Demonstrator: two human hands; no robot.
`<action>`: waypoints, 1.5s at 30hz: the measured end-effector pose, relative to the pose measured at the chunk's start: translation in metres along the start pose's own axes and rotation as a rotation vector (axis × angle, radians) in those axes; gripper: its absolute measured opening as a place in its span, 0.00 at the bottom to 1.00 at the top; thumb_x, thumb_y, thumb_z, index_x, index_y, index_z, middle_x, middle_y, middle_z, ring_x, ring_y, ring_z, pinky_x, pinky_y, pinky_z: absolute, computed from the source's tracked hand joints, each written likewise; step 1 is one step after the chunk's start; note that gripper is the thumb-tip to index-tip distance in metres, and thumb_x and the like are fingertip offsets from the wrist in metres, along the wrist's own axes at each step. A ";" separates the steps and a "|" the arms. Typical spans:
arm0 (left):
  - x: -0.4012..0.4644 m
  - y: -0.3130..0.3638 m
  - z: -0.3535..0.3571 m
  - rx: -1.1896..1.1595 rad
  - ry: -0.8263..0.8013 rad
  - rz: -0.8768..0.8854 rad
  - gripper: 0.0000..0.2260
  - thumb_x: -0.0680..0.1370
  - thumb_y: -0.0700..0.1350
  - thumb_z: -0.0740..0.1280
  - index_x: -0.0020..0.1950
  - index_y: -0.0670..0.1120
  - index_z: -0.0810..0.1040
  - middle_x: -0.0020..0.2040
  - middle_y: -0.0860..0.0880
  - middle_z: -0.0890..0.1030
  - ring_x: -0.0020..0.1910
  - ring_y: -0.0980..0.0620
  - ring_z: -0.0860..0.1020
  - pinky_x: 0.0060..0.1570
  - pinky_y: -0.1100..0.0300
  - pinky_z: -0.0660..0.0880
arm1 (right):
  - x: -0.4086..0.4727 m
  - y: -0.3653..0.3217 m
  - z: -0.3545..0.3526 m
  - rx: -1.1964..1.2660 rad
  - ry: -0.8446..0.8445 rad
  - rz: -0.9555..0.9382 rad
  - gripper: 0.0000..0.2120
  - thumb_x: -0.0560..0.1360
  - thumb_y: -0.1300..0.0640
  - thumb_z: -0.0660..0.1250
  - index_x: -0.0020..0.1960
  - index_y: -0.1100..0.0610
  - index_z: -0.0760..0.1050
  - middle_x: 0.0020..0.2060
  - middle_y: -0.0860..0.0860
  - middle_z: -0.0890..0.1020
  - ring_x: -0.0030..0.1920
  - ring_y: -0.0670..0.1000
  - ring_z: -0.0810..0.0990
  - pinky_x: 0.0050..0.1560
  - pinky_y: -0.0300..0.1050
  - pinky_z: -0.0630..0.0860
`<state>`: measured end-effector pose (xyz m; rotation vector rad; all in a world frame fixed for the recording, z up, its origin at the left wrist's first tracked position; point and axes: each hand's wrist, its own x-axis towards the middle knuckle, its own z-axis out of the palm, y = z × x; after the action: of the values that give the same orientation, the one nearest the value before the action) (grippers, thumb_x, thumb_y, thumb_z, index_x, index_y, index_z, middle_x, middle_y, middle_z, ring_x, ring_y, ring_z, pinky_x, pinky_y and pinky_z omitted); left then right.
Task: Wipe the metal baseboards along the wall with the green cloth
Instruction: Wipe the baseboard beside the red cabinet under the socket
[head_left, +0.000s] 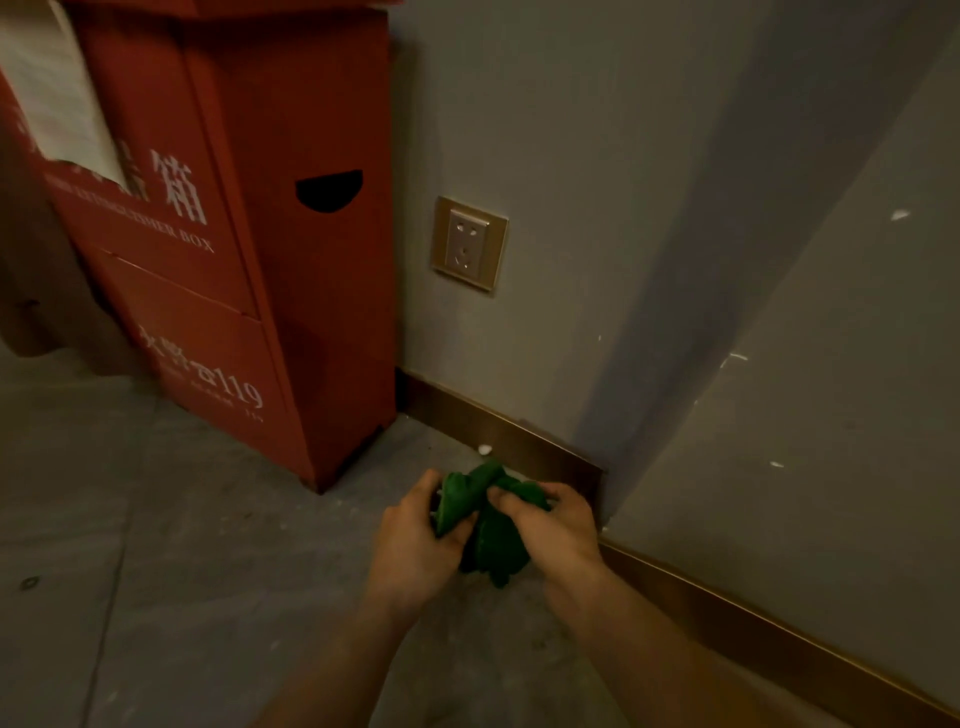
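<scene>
A crumpled green cloth (488, 525) hangs between both hands above the grey floor. My left hand (415, 540) grips its left part and my right hand (550, 530) pinches its right part. A brownish metal baseboard (498, 431) runs along the foot of the grey wall just beyond the cloth and ends at a wall corner. A second baseboard stretch (753, 629) continues along the nearer wall on the right. The cloth does not touch either baseboard.
A red fire extinguisher box (249, 270) stands on the floor against the wall at the left. A wall socket (469, 242) sits above the far baseboard. A small white speck (484, 449) lies at the baseboard's foot. Grey floor (182, 545) spreads left of my hands.
</scene>
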<state>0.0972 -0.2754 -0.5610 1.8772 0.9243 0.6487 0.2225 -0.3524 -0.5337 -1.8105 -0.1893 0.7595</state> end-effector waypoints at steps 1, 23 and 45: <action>0.001 -0.003 0.004 -0.025 0.008 -0.022 0.15 0.76 0.39 0.73 0.45 0.58 0.73 0.40 0.61 0.82 0.40 0.67 0.80 0.32 0.74 0.72 | 0.003 0.002 0.005 0.027 0.008 0.043 0.17 0.66 0.50 0.80 0.51 0.51 0.77 0.46 0.51 0.83 0.45 0.51 0.82 0.40 0.45 0.79; 0.030 -0.086 0.022 0.575 -0.042 0.223 0.44 0.72 0.79 0.52 0.80 0.53 0.54 0.80 0.49 0.58 0.80 0.49 0.52 0.79 0.47 0.49 | 0.058 0.018 0.018 -0.512 -0.072 -0.442 0.36 0.68 0.64 0.77 0.70 0.47 0.65 0.63 0.50 0.76 0.65 0.52 0.74 0.63 0.50 0.74; 0.027 -0.146 0.046 0.750 -0.189 0.141 0.52 0.70 0.82 0.50 0.82 0.47 0.50 0.83 0.44 0.49 0.81 0.44 0.42 0.77 0.36 0.49 | 0.129 0.016 0.073 -1.590 -0.040 -1.580 0.12 0.77 0.61 0.59 0.50 0.54 0.81 0.54 0.58 0.81 0.51 0.62 0.79 0.49 0.54 0.75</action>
<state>0.0993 -0.2329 -0.7102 2.6300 0.9946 0.1920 0.2774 -0.2383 -0.6133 -2.0374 -2.3782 -0.8084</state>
